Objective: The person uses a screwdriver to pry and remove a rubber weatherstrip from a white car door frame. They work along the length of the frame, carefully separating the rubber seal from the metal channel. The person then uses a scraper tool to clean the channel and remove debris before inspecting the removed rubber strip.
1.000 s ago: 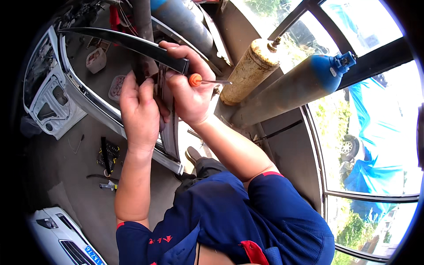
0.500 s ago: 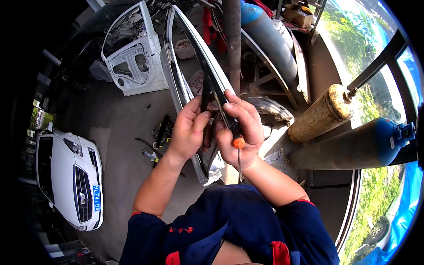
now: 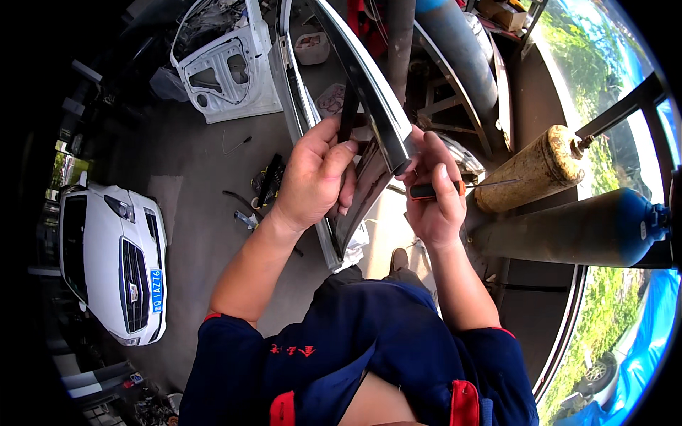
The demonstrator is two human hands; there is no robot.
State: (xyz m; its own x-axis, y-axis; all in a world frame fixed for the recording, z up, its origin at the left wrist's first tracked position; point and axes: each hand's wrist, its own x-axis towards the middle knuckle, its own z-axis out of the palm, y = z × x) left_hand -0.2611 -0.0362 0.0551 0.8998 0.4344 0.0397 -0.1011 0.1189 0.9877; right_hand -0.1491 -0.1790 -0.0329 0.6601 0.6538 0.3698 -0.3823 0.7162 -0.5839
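A long black trim piece with a bright edge (image 3: pixel 369 99) runs diagonally from the top centre down between my hands. My left hand (image 3: pixel 312 177) is closed round the darker upright part of this window-frame assembly (image 3: pixel 359 199), thumb in front. My right hand (image 3: pixel 439 202), turned palm up, holds a screwdriver (image 3: pixel 444 189) with a black and orange handle across its fingers, its thin shaft pointing right. Its upper fingers are at the trim's lower end; whether they press on it I cannot tell. A silver door frame (image 3: pixel 288 78) stands behind the trim.
A white door shell (image 3: pixel 224 74) leans at upper left, a white car (image 3: pixel 99 255) stands at left, loose tools (image 3: pixel 268 177) lie on the floor (image 3: pixel 192 298). Gas cylinders (image 3: pixel 533 170) stand at right by the windows, with a tub (image 3: pixel 311 48) and metal panels farther back.
My view has swung, showing more of the car. My right hand has shifted down from gripping the trim's end and turned, the screwdriver now lying sideways. My left hand still grips.
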